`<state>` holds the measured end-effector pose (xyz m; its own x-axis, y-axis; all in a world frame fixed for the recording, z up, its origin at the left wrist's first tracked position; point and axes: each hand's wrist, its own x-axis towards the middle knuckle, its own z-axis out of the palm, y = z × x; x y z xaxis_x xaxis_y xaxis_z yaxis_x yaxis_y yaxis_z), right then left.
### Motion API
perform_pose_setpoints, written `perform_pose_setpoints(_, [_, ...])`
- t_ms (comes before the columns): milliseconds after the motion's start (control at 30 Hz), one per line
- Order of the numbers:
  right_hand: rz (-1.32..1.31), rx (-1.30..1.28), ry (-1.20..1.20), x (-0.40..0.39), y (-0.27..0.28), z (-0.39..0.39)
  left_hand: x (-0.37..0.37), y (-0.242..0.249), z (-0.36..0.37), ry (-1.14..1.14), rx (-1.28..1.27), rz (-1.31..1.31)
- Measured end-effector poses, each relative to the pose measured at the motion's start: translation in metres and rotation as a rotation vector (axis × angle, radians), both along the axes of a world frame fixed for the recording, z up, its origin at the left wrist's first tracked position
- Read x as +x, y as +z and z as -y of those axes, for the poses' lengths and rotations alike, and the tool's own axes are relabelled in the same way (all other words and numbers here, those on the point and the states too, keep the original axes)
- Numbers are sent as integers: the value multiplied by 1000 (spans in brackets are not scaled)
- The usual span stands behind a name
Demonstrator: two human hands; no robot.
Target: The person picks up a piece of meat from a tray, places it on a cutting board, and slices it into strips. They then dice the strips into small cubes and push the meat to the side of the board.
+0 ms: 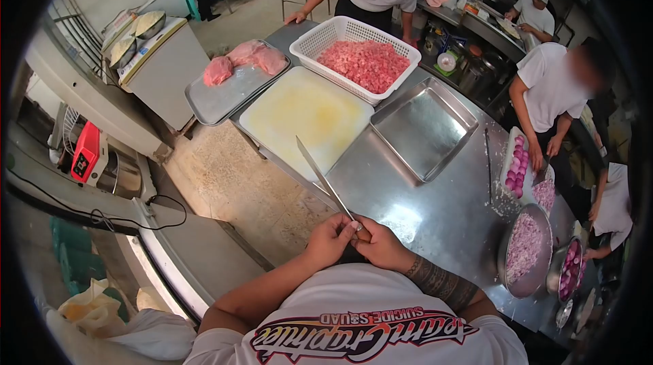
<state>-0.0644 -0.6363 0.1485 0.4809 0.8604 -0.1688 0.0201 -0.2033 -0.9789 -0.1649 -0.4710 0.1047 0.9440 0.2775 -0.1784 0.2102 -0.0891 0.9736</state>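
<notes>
A long knife (322, 176) points away from my body, its tip over the near edge of a white cutting board (299, 117) with a yellowish stain. My right hand (382, 245) is closed round its wooden handle. Close beside it, my left hand (328, 237) has its fingers and thumb pinched at the base of the blade, by the handle. Both hands are near my belly, at the edge of a steel table (354, 175). Beyond the board stands a white perforated basket (309, 59) heaped with diced raw meat (367, 64).
A metal tray (228, 96) with large raw meat pieces (248, 59) lies at left; a steel pan (425, 127) sits right of the board. Farther right are a bowl of chopped onion (525, 246) and peeled red onions (517, 168). Several people work around the table and behind it.
</notes>
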Motion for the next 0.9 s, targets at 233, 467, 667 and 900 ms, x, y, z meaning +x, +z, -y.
perform_pose_setpoints(233, [-3,-37,14,2,4,1,0,-1,0,3,-38,29])
perform_pose_setpoints(467, [-21,-1,-3,2,3,2,2,3,3,10,-82,45])
perform_pose_setpoints(667, [19,-42,14,6,-3,5,3,0,5,15,-77,35])
perform_pose_setpoints(900, [32,-63,21,9,-2,7,6,11,9,64,-9,70])
